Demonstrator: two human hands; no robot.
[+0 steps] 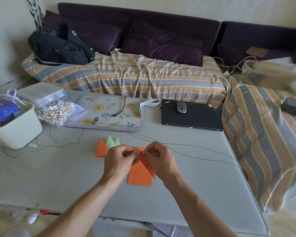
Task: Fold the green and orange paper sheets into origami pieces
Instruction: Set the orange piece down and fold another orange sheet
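An orange paper sheet (140,175) lies partly folded on the grey table (58,177), its upper part lifted between both hands. My left hand (120,159) pinches its top edge from the left. My right hand (161,159) pinches the same fold from the right, fingertips almost touching the left ones. Just beyond my left hand rest a folded orange piece (100,148) and a folded pale green piece (112,141) with two points, the green one tucked behind the orange.
A cream bin (15,132) and a bag of small sticks (55,112) stand at the left. A floral mat (106,115) with a cable and a closed black laptop (191,117) carrying a mouse lie farther back. Thin wires cross the table. A striped sofa lies beyond.
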